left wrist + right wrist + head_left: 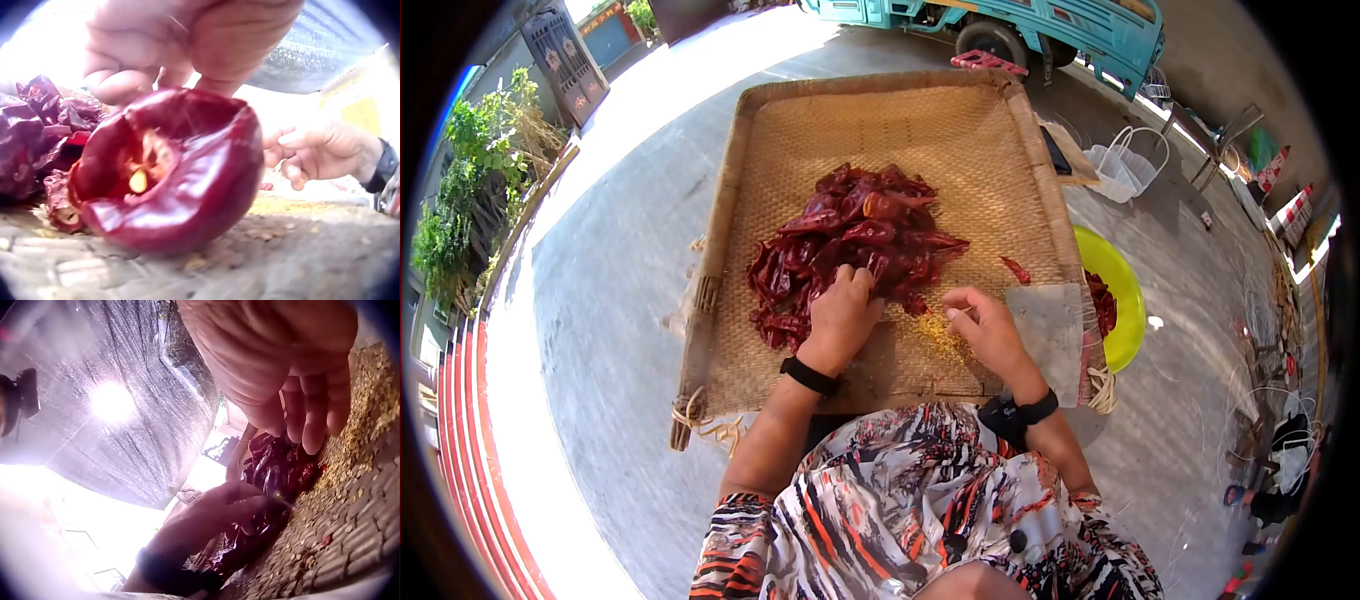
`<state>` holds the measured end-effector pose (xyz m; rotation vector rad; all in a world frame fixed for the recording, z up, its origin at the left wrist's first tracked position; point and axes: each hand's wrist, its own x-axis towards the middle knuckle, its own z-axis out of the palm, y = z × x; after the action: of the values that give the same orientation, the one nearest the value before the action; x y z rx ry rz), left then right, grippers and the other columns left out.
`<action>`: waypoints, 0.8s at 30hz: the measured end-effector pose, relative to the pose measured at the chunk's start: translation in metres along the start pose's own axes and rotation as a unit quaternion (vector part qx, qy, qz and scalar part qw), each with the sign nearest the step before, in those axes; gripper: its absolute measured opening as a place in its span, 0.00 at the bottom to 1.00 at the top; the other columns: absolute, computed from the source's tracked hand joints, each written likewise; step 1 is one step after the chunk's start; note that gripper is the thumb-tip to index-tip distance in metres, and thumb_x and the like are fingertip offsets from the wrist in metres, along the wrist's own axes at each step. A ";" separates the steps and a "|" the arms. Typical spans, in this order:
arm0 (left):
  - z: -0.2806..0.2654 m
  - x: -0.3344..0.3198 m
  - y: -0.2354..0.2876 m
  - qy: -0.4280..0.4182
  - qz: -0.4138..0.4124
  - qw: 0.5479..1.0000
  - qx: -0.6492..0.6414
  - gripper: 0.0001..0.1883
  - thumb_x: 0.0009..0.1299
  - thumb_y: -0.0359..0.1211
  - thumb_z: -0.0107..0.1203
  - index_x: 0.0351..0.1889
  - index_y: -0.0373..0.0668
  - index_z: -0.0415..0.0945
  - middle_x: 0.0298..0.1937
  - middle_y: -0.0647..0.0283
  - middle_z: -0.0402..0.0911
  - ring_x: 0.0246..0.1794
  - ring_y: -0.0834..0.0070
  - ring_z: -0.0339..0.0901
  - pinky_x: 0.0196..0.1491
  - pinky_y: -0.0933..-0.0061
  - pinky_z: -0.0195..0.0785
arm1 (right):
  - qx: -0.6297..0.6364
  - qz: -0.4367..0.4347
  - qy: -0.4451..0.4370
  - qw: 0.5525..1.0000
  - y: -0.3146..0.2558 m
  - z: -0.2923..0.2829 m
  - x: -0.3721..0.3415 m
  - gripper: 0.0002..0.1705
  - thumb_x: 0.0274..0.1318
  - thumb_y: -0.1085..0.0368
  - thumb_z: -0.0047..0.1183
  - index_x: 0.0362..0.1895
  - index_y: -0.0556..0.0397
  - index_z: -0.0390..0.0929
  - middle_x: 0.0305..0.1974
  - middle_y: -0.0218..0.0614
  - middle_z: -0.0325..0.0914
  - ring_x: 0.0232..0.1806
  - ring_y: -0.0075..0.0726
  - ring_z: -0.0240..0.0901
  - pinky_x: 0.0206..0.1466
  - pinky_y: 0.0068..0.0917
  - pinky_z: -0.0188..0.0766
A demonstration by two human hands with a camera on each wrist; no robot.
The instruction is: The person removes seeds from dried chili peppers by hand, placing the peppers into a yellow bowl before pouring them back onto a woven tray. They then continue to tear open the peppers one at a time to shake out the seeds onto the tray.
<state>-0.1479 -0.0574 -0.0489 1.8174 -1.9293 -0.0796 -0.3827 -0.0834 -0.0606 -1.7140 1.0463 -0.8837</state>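
The left hand (pixel 840 318) curls over a dried pepper (pixel 212 190) at six o'clock of the pile (pixel 870 232), grip indeterminable, while the right hand (pixel 988 335), fingers relaxed, holds nothing at four o'clock, the tray's (pixel 880 120) raised rim presumably containing loose seeds (pixel 940 335).

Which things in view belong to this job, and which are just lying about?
Likely in the job:
dried red peppers, by the left hand
yellow seeds, near the right hand
woven tray beneath them
lime-green bowl at its right side, holding more peppers

Likely just around:
white basket
teal vehicle
plants
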 end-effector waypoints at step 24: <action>-0.029 -0.003 0.030 -0.217 -0.002 0.901 -0.375 0.10 0.71 0.28 0.52 0.49 0.36 0.74 0.33 0.58 0.78 0.31 0.73 0.76 0.35 0.71 0.71 | 0.218 0.094 0.028 0.971 0.009 0.002 -0.001 0.22 0.69 0.56 0.50 0.59 0.57 0.67 0.31 0.29 0.73 0.26 0.19 0.70 0.30 0.18 0.69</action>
<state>-0.1648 -0.0431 -0.0133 1.3274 -1.7837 -1.1485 -0.3836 -0.0842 -0.0695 -1.2104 0.9500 -0.9603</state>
